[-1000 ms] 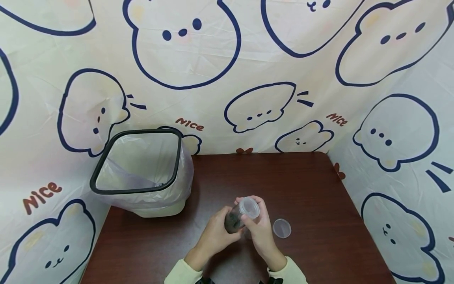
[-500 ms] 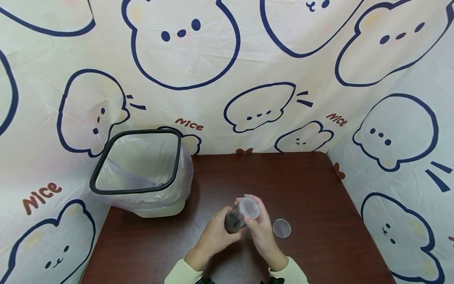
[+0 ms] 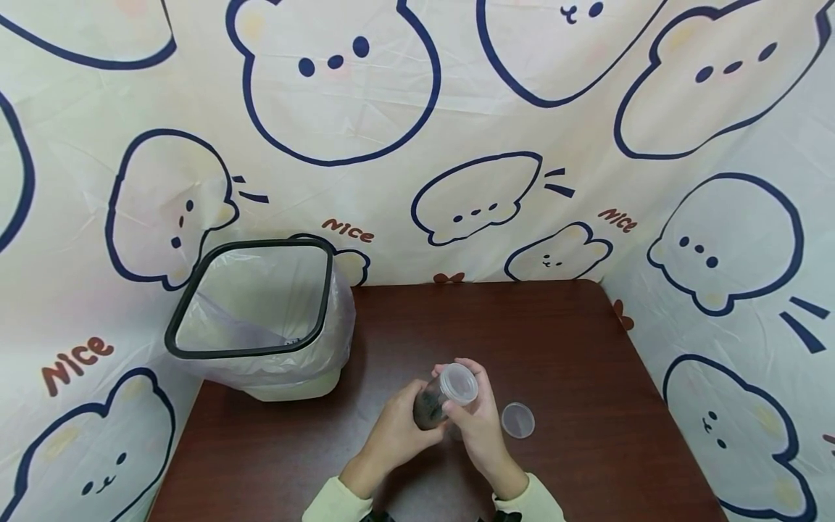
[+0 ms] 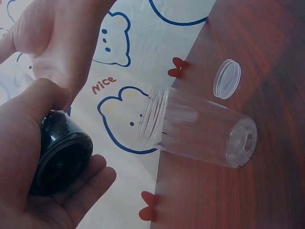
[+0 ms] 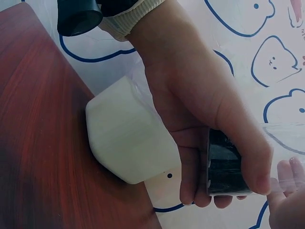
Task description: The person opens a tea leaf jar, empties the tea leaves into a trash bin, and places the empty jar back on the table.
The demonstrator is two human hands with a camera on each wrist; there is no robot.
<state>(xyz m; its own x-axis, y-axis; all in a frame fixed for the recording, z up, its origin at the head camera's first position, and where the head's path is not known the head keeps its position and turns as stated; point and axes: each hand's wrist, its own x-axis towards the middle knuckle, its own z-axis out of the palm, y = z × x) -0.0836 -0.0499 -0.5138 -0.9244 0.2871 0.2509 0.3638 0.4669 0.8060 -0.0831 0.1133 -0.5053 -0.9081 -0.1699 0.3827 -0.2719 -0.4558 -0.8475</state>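
Note:
My left hand (image 3: 394,428) grips the lower part of a clear plastic jar (image 3: 428,407) with dark contents, held tilted above the table. The fingers and thumb of my right hand (image 3: 481,420) go round its upper end, where a translucent lid (image 3: 460,382) sits on top. The left wrist view shows the dark round base (image 4: 64,164) in the left palm. Beyond it stands a second clear jar (image 4: 200,126), uncovered, with a threaded neck; in the head view the hands mostly hide it. The right wrist view catches the dark contents (image 5: 224,164) between the left thumb and fingers.
A loose translucent lid (image 3: 518,420) lies on the brown table (image 3: 587,362) right of the hands. At the back left stands a bin (image 3: 296,384) with a black rim and a plastic liner. Patterned cloth (image 3: 391,203) hangs around the table.
The right thumb and fingers shift slightly at the upper end of the held jar. The left hand, the loose lid and the bin stay where they were.

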